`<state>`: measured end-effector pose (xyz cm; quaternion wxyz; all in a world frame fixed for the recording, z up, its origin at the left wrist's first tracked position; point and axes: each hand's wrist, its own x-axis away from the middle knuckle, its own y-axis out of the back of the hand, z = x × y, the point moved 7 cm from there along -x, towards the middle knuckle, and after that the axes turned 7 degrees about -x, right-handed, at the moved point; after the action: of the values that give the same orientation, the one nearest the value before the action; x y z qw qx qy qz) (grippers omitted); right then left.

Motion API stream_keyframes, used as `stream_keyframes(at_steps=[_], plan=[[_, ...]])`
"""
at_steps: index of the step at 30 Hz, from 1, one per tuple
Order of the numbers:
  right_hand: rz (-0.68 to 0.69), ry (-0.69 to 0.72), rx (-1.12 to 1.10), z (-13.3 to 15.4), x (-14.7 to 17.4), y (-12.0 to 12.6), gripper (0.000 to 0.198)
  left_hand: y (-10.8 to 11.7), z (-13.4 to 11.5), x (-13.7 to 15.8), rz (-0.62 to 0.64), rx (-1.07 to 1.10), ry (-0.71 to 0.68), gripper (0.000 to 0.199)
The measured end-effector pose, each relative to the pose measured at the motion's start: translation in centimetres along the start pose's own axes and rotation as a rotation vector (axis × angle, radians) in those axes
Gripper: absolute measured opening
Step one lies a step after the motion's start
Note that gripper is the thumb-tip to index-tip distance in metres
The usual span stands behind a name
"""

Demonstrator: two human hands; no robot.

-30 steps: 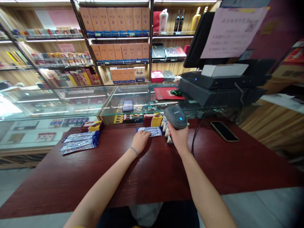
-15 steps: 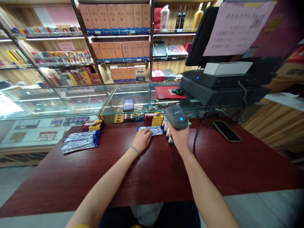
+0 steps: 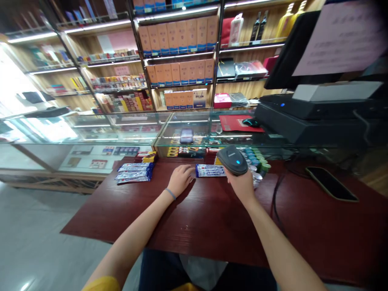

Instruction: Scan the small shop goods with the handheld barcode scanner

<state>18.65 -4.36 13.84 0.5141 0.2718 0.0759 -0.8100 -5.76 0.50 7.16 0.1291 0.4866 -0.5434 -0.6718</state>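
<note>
Leftward off the blue-and-white packets (image 3: 209,170) had come the left hand (image 3: 181,178), its loosely spread fingers holding nothing, just beside the left end of their row on the dark red table (image 3: 194,226). Apart from it, the right hand (image 3: 243,186) gripped a scanner (image 3: 232,160) that hid the packets' right end; contact could not be told. Just right sat small cylindrical containers (image 3: 264,166), which a careless rightward swing might have scattered. Beyond ran a glass counter (image 3: 200,144).
</note>
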Motion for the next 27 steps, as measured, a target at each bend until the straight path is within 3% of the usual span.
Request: stream_keyframes(at_steps=[7,12,15,19,27], plan=[[0.228,-0.054,0.010,0.0,3.6,-5.3,0.043,5.5,8.9,7.6,-0.022,-0.128,0.172,0.036],[0.393,-0.008,0.102,0.7,6.5,-8.4,0.043,8.6,14.3,12.4,0.000,-0.260,0.291,0.038],[0.454,0.119,0.200,1.5,8.0,-9.5,0.035,9.7,16.8,14.5,0.012,-0.324,0.364,0.038],[0.509,0.352,0.287,3.0,9.8,-10.4,0.026,9.9,18.9,16.2,-0.002,-0.367,0.486,0.039],[0.566,0.419,0.272,4.4,10.0,-10.4,0.021,8.8,19.6,16.8,0.034,-0.356,0.563,0.042]])
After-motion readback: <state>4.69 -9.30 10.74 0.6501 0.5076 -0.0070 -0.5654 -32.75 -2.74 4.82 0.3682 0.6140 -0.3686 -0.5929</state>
